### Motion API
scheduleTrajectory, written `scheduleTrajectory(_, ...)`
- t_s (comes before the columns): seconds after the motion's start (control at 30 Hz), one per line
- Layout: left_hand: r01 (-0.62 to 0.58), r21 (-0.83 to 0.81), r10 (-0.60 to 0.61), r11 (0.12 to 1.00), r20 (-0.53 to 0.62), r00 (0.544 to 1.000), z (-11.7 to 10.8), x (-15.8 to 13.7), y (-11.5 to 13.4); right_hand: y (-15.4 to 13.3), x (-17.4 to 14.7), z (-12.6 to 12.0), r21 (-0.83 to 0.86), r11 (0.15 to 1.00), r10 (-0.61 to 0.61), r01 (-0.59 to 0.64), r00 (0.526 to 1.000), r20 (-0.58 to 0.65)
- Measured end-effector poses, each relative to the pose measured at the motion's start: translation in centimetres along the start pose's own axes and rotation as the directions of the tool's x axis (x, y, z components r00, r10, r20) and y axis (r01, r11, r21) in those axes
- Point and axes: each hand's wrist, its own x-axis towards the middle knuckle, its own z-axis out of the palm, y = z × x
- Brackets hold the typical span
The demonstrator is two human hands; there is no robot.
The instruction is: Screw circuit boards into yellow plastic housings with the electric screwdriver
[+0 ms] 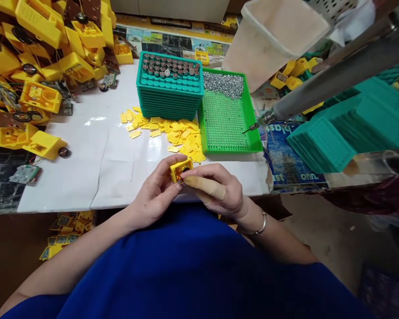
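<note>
At the front edge of the white-covered bench (pixel 83 164), I grip a small yellow housing (pixel 175 171) in my left hand (pixel 156 192); my right hand (pixel 222 189), wearing tan finger covers (pixel 211 188), meets its right side. Toward the rear edge: loose yellow plates (pixel 186 139), then a teal tray stack (pixel 169 104) bearing small cylinders (pixel 168 63). The green tray (pixel 257 142) beside it holds silver metal parts (pixel 229 84). Yellow housings (pixel 71 66) crowd the rear left corner.
</note>
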Motion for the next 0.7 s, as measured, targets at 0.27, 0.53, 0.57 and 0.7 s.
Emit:
scheduleTrajectory(0.27, -0.214, 0.362, 0.199, 0.907, 0.079, 0.977, -0.2, 0.1, -0.4, 0.2, 1.1, 0.0, -0.013, 0.999, -0.044, 0.045, 0.997, 0.058)
scheduleTrajectory(0.53, -0.348, 0.409, 0.32, 0.843, 0.138, 0.937, -0.5, 0.4, -1.6, 0.4, 0.5, 0.6, -0.191, 0.982, -0.029, -0.005, 0.984, -0.177)
scheduleTrajectory(0.57, -0.348, 0.4, 0.321, 0.848, 0.135, 0.937, -0.5, 0.5, -1.7, 0.4, 0.6, 0.7, -0.156, 0.987, 0.001, -0.029, 0.985, -0.175)
scheduleTrajectory(0.7, -0.361, 0.372, 0.335, 0.855, 0.134, 0.933, -0.5, 0.6, -1.8, 0.5, 0.6, 1.0, -0.083, 0.993, 0.074, -0.088, 0.984, -0.164)
